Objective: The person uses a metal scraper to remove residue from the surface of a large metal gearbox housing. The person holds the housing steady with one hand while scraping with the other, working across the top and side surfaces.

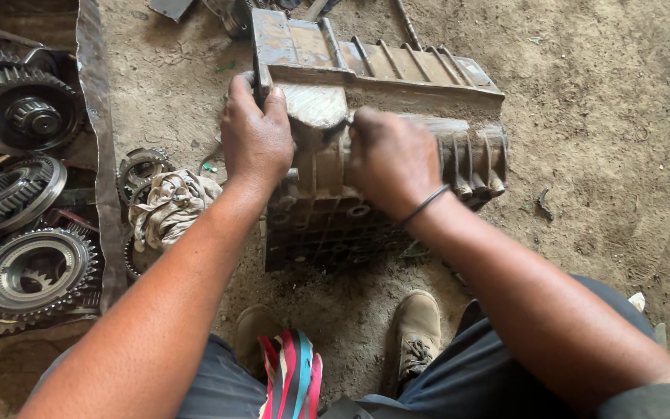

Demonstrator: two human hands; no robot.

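Head view is showing the left hand (256, 133) curling over the back edge of a grimy ribbed metal housing (385, 116), fingers wrapped tight; the right hand (391, 159) is pressing closed on its rounded middle. Both are steadying the casting on the dirt floor (606, 116); turning it looks like it will need a firm two-handed hold. Gears (21, 109) are lying left, beside a rag (170, 203).

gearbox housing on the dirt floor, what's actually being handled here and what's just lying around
In hand:
- ribbed metal gearbox housing
- left hand, gripping its left edge
- right hand, resting on its middle

Lying about:
- gears in the tray at left
- dirty rag
- bearing rings beside the rag
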